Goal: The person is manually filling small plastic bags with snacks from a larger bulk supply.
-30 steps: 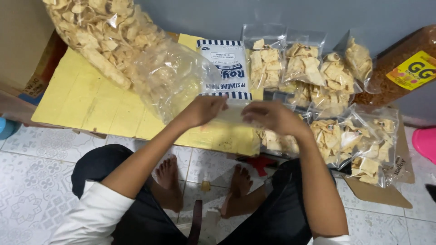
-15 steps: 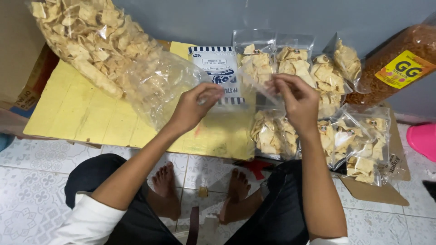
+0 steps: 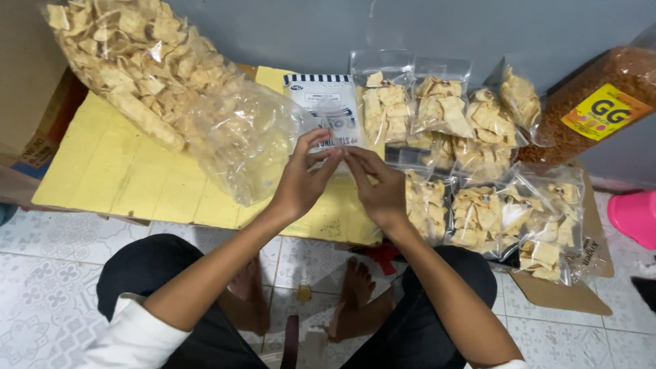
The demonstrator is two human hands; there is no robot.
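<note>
The left hand (image 3: pixel 304 183) and the right hand (image 3: pixel 379 186) meet above the near edge of the yellow board (image 3: pixel 116 171), thumbs and forefingers of both pinched on an empty clear pouch (image 3: pixel 339 131) held up between them; the film is so transparent that its outline is hard to trace and its lower edge cannot be made out against the fingers. Right behind the pouch lies a flat pack with a blue-striped header (image 3: pixel 321 102), partly covered by the raised fingertips. To the left of the left hand a large clear bag of pale crackers (image 3: pixel 147 65) slumps across the board, its slack open end near the left wrist; its top is cut off by the picture's edge. Left of that bag the board's surface is bare up to its left edge, with a brown cardboard box (image 3: pixel 27 82) beyond. To the right of the right hand, filled small packets of crackers (image 3: pixel 478 164) crowd together, overlapping, from the wall down to a piece of cardboard (image 3: pixel 567 297) on the floor, leaving little room on that side. A big bag of brown grains with a yellow label (image 3: pixel 594 109) leans at the far right, partly out of view, and a pink object (image 3: pixel 635 215) is cut by the right edge. Below the board, bare feet (image 3: pixel 352 301) rest on patterned tile.
</note>
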